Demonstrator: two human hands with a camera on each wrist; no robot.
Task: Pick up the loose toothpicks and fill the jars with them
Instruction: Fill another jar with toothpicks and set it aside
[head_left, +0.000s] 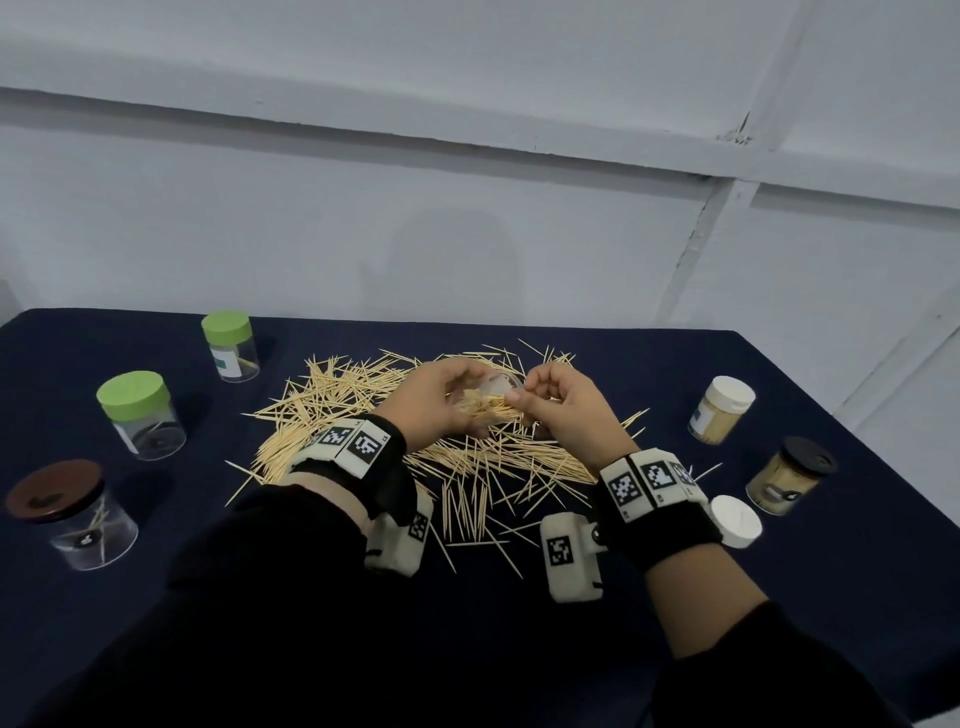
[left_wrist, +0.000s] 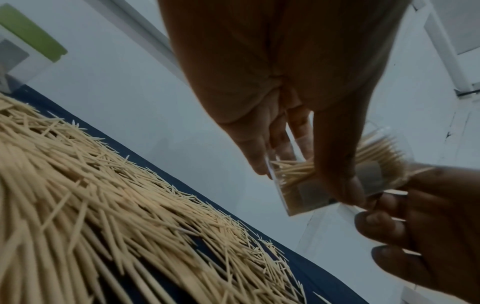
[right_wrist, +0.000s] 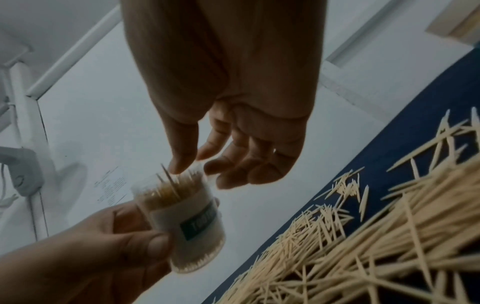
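A big heap of loose toothpicks (head_left: 322, 410) (left_wrist: 103, 205) (right_wrist: 389, 236) lies on the dark blue table (head_left: 857, 571). Above the heap my left hand (head_left: 452, 400) (right_wrist: 109, 242) grips an uncapped clear jar (head_left: 496, 387) (left_wrist: 324, 185) (right_wrist: 192, 222) that is packed with toothpicks and tilted toward my right hand. My right hand (head_left: 556, 405) (right_wrist: 221, 164) hovers at the jar's mouth with loosely bent fingers. Its thumb (right_wrist: 179, 162) touches the toothpick tips, and one toothpick stands higher than the rest. I see nothing pinched in the right hand.
On the left stand two green-lidded jars (head_left: 228, 345) (head_left: 140, 413) and a brown-lidded jar (head_left: 72, 514), each nearly empty. On the right stand a white-lidded jar (head_left: 722, 410) and a black-lidded jar (head_left: 792, 475), both full. A loose white lid (head_left: 735, 519) lies by my right wrist.
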